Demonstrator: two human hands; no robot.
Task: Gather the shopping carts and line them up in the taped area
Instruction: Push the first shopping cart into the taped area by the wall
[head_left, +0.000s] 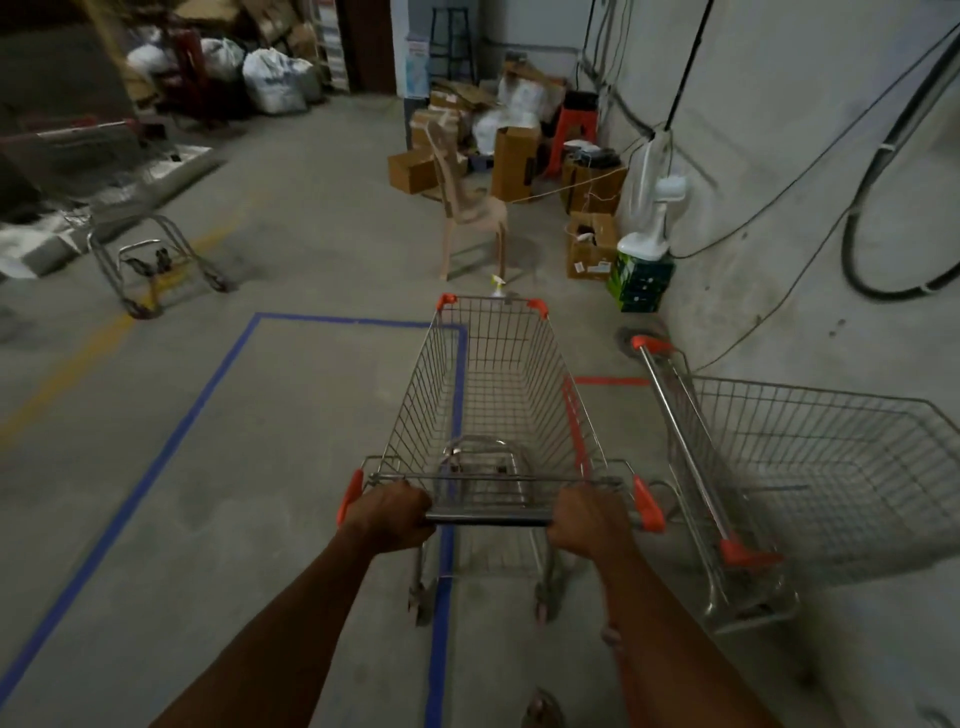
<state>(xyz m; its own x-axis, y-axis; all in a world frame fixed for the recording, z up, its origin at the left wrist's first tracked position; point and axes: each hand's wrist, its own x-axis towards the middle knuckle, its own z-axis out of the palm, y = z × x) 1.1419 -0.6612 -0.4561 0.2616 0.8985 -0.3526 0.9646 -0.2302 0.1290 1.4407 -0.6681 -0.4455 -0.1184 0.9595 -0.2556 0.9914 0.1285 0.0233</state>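
A wire shopping cart (493, 395) with orange corner caps stands straight ahead, straddling the right-hand line of the blue taped rectangle (171, 441) on the floor. My left hand (389, 514) and my right hand (589, 519) both grip its grey handle bar. A second cart (810, 467) stands to the right, turned sideways with its basket pointing right and its handle towards the first cart. A third cart (150, 254) stands far off at the left, partly blurred.
Red tape (610, 381) marks the floor between the two near carts. A plastic chair (467, 208), cardboard boxes (511, 161) and a white fan (654, 218) on a green box stand ahead by the right wall. Sacks and clutter fill the far left.
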